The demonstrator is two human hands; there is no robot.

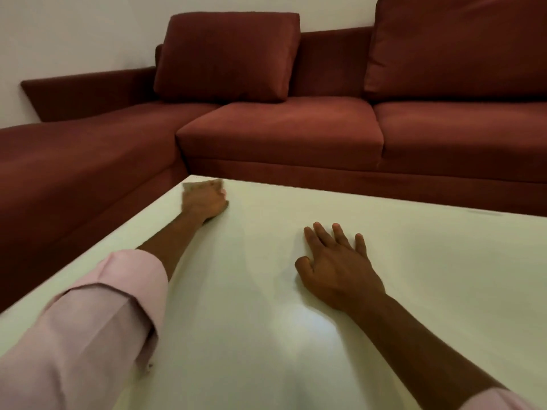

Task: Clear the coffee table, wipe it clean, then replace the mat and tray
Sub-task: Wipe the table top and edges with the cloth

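On the table, far-left corner: left hand (204, 204) was fisted, fingers curled together and clamped on a small pale crumpled cloth (203, 184); only a blurred edge of the cloth showed past the knuckles, just inside the table's far edge.
Why that grip: bunching the cloth in a fist probably let the person press down and reach the corner at full arm stretch; judged as the wiping step.
Table: pale, smooth, glossy rectangular coffee table top (414, 285); nothing lay on it but the two hands and the cloth, so clearing looked done.
Right hand: right hand (334, 261) lay palm-down on the table near its middle, fingers spread apart and flat, holding nothing; likely bracing the body while the other arm leaned out.
Mat and tray: neither was in view on or near the table; cannot tell where they were put.
Sleeves: pink shirt sleeve (97, 315) on the left arm was rolled back to the forearm over the table's near-left part, probably to keep the cuff off the wiped surface; a bit of pink cuff showed at the near-right corner.
Beyond the table's far edge: dark red fabric corner sofa (278, 128) with loose back cushions (228, 54).
Counts: hands 2; cloths 1; tables 1; sofas 1; back cushions seen 2; mats 0; trays 0.
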